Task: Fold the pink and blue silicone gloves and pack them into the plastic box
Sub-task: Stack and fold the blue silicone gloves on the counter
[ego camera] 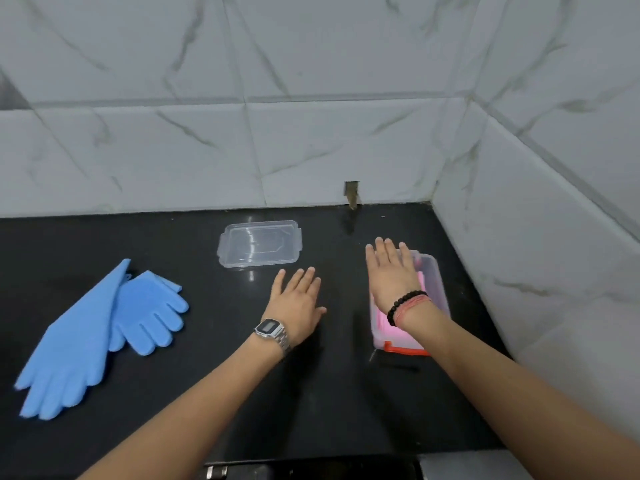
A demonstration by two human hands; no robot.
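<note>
Pink gloves [388, 327] lie in the plastic box [434, 271] near the counter's right edge, pressed by the flat, open right hand [393, 271]; they may spring up. Blue gloves [90, 327] lie unfolded far left; open left hand [298, 299] holds nothing.

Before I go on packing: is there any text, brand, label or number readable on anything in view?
None readable.
Silver digital wristwatch on the left wrist: the display is too small and blurred to read.
Clear plastic lid: embossed outline only, no legible letters.
Clear plastic box with orange latch: no label visible.
</note>
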